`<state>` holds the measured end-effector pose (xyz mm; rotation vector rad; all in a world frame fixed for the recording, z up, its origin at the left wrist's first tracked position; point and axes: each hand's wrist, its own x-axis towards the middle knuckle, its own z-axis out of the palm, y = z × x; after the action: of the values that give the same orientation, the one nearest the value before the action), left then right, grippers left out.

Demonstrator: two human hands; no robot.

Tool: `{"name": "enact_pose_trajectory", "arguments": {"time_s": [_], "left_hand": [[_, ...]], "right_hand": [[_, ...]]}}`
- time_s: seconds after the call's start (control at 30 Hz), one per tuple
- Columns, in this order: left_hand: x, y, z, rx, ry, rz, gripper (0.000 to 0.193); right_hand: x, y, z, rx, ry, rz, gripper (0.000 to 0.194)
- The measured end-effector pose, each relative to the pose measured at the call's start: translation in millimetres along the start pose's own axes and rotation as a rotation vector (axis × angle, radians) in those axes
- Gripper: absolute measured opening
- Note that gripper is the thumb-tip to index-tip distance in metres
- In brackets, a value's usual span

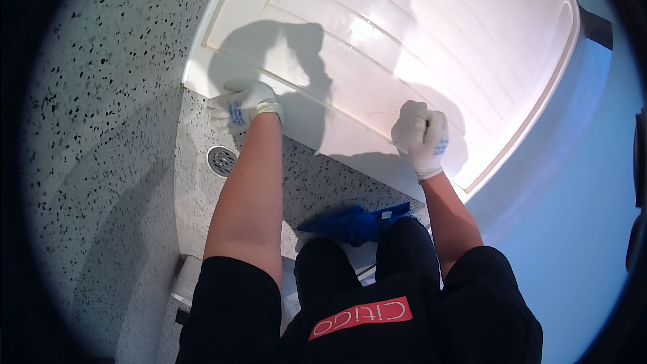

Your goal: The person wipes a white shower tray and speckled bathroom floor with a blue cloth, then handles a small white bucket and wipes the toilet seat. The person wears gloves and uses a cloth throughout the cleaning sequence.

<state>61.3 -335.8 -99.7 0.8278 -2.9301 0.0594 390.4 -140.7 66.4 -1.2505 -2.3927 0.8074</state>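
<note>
My left hand [245,103], in a white work glove with blue print, lies over the near left corner of a white ridged shower tray [349,88]. Its fingers stretch toward the speckled wall, and nothing shows in its grasp. Over the near right part of the tray, my right hand [429,141] wears a matching glove and is curled into a fist. Whether it holds something small is hidden by the fingers. Brownish stains run along the tray's grooves, and a thin hair-like strand [381,112] is visible left of the fist.
Speckled terrazzo covers the wall [101,111] and the floor [313,172]. A round metal floor drain [221,161] sits beside my left forearm. A crumpled blue fabric or plastic item [354,225] lies by my knees. A smooth bluish surface [551,212] borders the right side.
</note>
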Motion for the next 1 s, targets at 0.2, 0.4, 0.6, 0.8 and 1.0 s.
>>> {"name": "enact_pose_trajectory", "arguments": {"time_s": [0.2, 0.4, 0.6, 0.8, 1.0], "left_hand": [[7, -10, 53, 0.002, 0.33, 0.064, 0.073], [0, -13, 49, -0.16, 0.097, 0.036, 0.067], [-8, 2, 9, -0.054, 0.12, 0.036, 0.066], [-17, 17, -43, -0.021, -0.056, 0.008, 0.065], [-22, 24, -75, -0.023, -0.237, 0.0, 0.065]], "right_hand": [[-15, 5, -13, 0.062, -0.139, 0.034, 0.007], [6, 9, 23, -0.084, -0.169, 0.027, 0.049], [48, 21, 31, 0.022, -0.04, 0.163, 0.05], [40, 39, 19, 0.21, -0.084, -0.015, 0.046], [37, 41, 20, 0.024, -0.13, -0.111, 0.035]]}}
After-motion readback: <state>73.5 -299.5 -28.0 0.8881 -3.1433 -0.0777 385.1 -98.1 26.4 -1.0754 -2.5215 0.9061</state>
